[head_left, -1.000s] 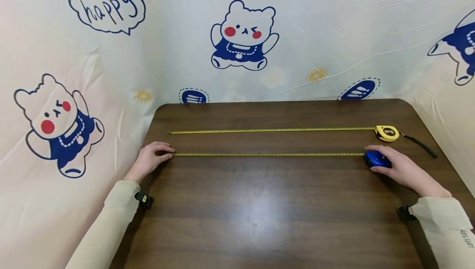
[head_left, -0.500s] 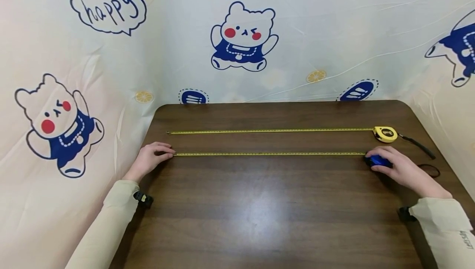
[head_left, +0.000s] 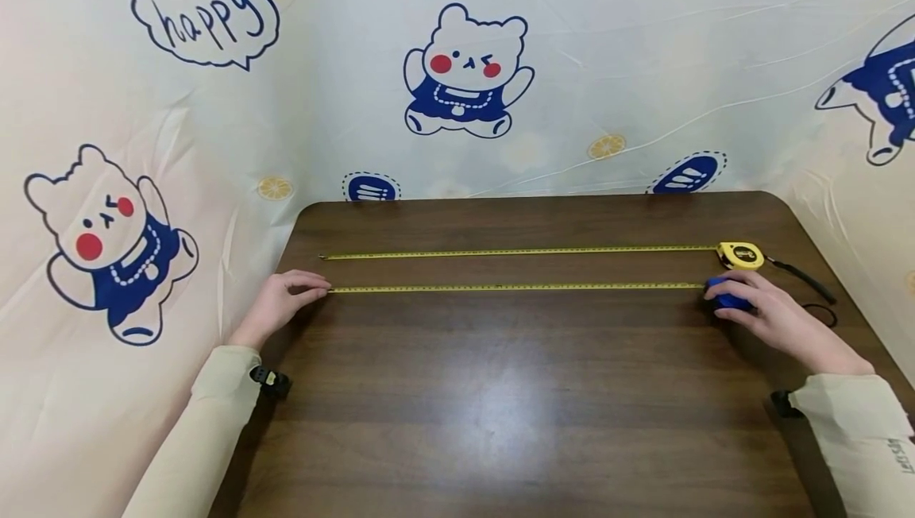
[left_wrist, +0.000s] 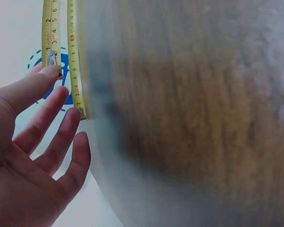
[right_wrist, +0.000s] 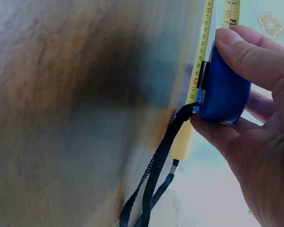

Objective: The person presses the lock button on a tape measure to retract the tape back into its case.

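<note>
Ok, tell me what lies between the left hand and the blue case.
The head view shows a yellow tape blade stretched from the left hand to the blue case.

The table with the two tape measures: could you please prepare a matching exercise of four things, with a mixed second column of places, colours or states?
1. Blue tape measure
2. Yellow tape measure
3. Left hand
4. Table

A. brown
B. pinching a metal end
C. farther back, gripped by neither hand
D. in the right hand

Pairs: 1-D, 2-C, 3-B, 4-A
</note>
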Demonstrator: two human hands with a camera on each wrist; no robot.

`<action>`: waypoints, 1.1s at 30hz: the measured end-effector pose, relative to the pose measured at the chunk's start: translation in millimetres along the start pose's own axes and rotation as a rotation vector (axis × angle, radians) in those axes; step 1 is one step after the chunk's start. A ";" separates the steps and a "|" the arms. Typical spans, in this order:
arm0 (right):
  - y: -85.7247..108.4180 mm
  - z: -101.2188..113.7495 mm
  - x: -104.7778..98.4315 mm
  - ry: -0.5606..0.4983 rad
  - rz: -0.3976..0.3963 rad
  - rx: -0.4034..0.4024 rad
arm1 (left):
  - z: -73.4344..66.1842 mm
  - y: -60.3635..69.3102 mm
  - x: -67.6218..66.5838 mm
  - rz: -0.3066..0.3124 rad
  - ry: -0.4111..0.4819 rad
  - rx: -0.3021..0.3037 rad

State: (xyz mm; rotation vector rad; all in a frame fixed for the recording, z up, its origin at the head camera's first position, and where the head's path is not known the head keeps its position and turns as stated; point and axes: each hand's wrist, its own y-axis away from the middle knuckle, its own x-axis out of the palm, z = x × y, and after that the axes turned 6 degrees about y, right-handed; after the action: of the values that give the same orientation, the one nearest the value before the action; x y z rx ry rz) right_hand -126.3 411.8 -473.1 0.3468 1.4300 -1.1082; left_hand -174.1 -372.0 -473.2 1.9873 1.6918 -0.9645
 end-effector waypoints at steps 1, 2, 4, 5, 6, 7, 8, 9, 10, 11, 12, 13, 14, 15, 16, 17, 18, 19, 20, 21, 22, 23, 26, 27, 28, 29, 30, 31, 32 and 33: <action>-0.7 0.3 -0.2 -0.001 -0.005 -0.005 | -1.2 -0.5 -0.1 0.004 -0.005 -0.006; -1.5 0.6 -0.3 -0.003 -0.009 -0.009 | -2.4 -1.3 -0.1 0.013 -0.014 -0.015; -4.0 1.9 -0.2 -0.006 -0.012 -0.017 | -5.2 -3.4 1.0 0.037 -0.034 -0.032; -5.7 2.6 -0.1 -0.005 -0.013 -0.023 | -7.0 -4.7 2.2 0.049 -0.042 -0.037; -7.5 3.6 0.3 -0.004 -0.012 -0.028 | -8.6 -6.1 3.6 0.061 -0.048 -0.043; -9.5 4.7 0.8 -0.006 -0.009 -0.031 | -10.0 -7.7 5.4 0.069 -0.051 -0.044; -11.4 5.7 1.4 -0.007 -0.005 -0.034 | -11.0 -9.2 7.1 0.076 -0.055 -0.037; -13.1 6.8 2.0 -0.008 -0.002 -0.036 | -11.9 -10.7 8.9 0.077 -0.052 -0.032; -14.7 7.9 2.5 -0.009 0.000 -0.038 | -12.6 -12.1 10.5 0.073 -0.050 -0.024; -15.9 8.9 2.8 -0.009 -0.001 -0.041 | -13.0 -13.3 12.0 0.065 -0.046 -0.019; -16.6 9.9 2.9 -0.011 -0.002 -0.041 | -13.0 -14.2 13.1 0.057 -0.044 -0.012; -17.2 10.7 2.8 -0.013 -0.005 -0.042 | -12.9 -14.8 13.9 0.047 -0.041 -0.003; -17.5 11.5 2.7 -0.016 -0.007 -0.041 | -12.7 -15.1 14.4 0.038 -0.040 0.004; -17.5 12.2 2.5 -0.018 -0.006 -0.038 | -12.1 -15.2 14.7 0.030 -0.037 0.005; -17.4 12.9 2.0 -0.023 -0.005 -0.033 | -11.5 -15.0 14.6 0.025 -0.035 0.011; -17.2 13.7 1.4 -0.029 0.001 -0.024 | -11.3 -14.6 14.4 0.022 -0.031 0.014; -16.9 14.5 0.7 -0.031 0.014 -0.006 | -11.1 -14.3 14.2 0.022 -0.029 0.016; -16.6 15.4 -0.3 -0.039 0.034 0.019 | -10.9 -13.8 14.1 0.021 -0.026 0.019; -16.4 16.5 -1.5 -0.041 0.058 0.047 | -10.8 -13.5 14.0 0.021 -0.023 0.021; -16.0 17.1 -2.3 -0.044 0.078 0.073 | -10.7 -13.2 14.2 0.022 -0.019 0.022; -15.8 17.9 -2.9 -0.045 0.094 0.093 | -10.6 -13.0 14.5 0.024 -0.016 0.021; -15.7 18.4 -3.1 -0.041 0.107 0.107 | -10.6 -12.9 15.1 0.024 -0.014 0.022; -15.6 19.1 -1.8 -0.032 0.108 0.113 | -11.1 -12.2 17.1 0.026 -0.006 0.023; -15.7 18.9 -0.6 -0.030 0.096 0.102 | -11.5 -12.1 17.8 0.029 -0.004 0.020; -15.9 19.1 0.2 -0.031 0.086 0.094 | -12.1 -12.1 18.5 0.031 -0.005 0.018; -16.0 19.1 0.9 -0.029 0.080 0.090 | -13.1 -12.0 19.1 0.034 -0.003 0.015; -16.2 19.4 1.5 -0.032 0.076 0.087 | -14.2 -12.1 19.8 0.037 -0.002 0.013; -16.5 19.6 2.1 -0.034 0.071 0.083 | -15.4 -12.3 20.5 0.041 -0.005 0.013; -16.8 19.9 2.7 -0.035 0.068 0.083 | -16.4 -12.8 21.3 0.044 -0.008 0.014; -17.3 20.3 3.3 -0.034 0.064 0.079 | -17.4 -13.4 22.2 0.048 -0.008 0.015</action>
State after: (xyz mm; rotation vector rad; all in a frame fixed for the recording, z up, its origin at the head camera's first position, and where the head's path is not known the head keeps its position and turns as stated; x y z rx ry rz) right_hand -127.9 386.2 -465.0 0.4247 1.3392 -1.1157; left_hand -181.3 -341.7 -474.3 2.0213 1.6302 -0.9697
